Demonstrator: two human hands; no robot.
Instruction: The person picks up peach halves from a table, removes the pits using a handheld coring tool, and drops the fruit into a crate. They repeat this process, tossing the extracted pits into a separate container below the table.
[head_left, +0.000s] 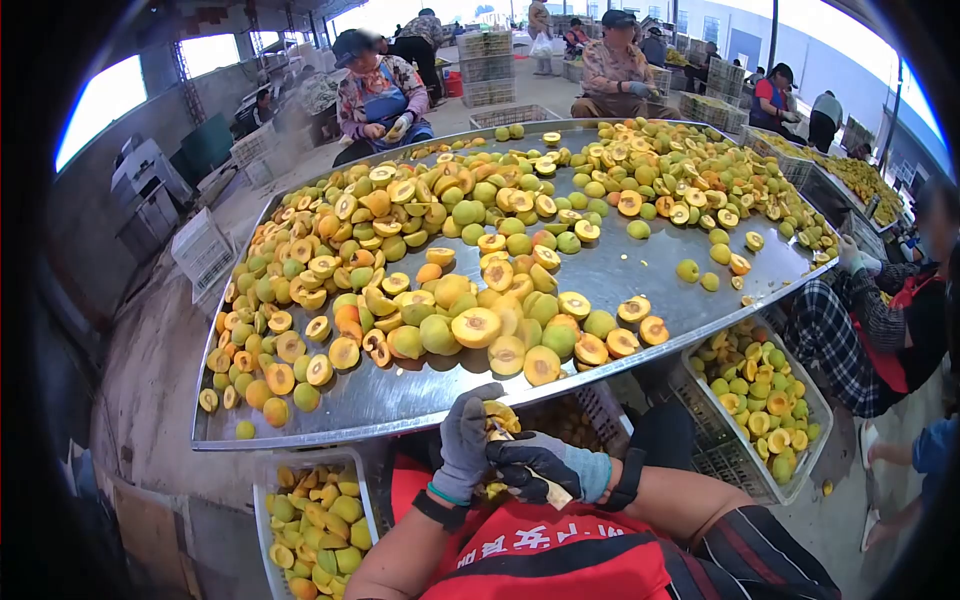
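In a grey glove, my left hand (pixel 463 447) is closed around a yellow peach piece (pixel 503 414) just in front of the table's near edge. My right hand (pixel 548 466), in a grey and black glove, presses up against it. Its fingers are wrapped round a tool whose pale, flat handle end (pixel 557 495) sticks out below; the working end is hidden at the fruit. Beyond my hands, halved and whole yellow-green peaches (pixel 476 327) lie heaped on the metal table (pixel 400 400).
Crates of peach halves stand at my left (pixel 362 475) and right (pixel 800 480); another crate (pixel 603 415) sits partly under the table edge. Co-workers sit at the far side (pixel 385 100) and right (pixel 900 310). Stacked crates (pixel 487 70) stand behind.
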